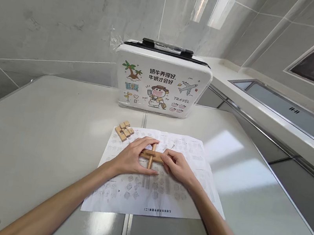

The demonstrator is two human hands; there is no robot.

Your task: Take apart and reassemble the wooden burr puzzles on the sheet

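Above a printed instruction sheet point(192, 194), my two hands hold wooden puzzle pieces that cross each other. My left hand point(133, 156) has its thumb and fingers closed around the ends of an upright wooden stick point(150, 162). A flat wooden bar point(157, 157) runs crosswise against the stick, its left end partly hidden by my left hand. With thumb and forefinger, my right hand point(177, 165) pinches the bar's right end. More wooden puzzle pieces point(124, 130) lie grouped at the sheet's upper left corner, beyond my left hand.
A white cartoon-printed case point(162, 80) in clear plastic stands at the back of the white folding table point(38, 134), against a grey tiled wall. A counter with a sink point(289, 108) runs along the right side. A seam crosses the table's middle.
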